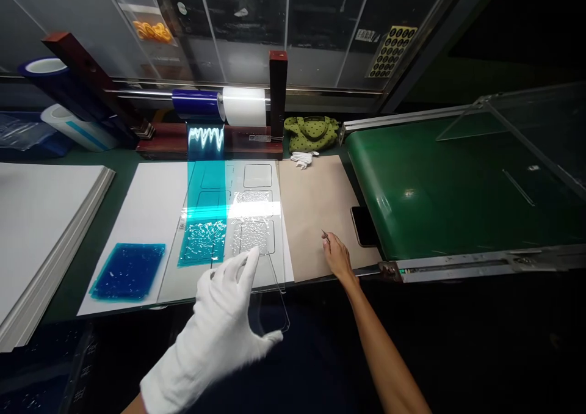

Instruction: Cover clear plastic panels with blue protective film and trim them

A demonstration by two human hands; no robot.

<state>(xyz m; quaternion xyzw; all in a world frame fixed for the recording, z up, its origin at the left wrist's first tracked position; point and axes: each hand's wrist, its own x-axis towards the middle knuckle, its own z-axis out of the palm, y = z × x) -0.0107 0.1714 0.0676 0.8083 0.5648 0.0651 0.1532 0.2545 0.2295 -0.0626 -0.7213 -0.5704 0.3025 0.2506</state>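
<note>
Spreading left glove fingers [245, 273] around corner of clear sheet [272, 304].

A dark green workbench [96, 234] carries a thick stack of white sheets [46, 231] at the left, then a single white sheet [146, 218], with a brown paper sheet [315, 206] just beside it. Behind them sit a red-brown wooden roller stand [160, 139] and a green dotted bag [311, 133].

Cloth glove [215, 341], glossy plastic film [202, 243], matt brown paper [315, 212]
</note>
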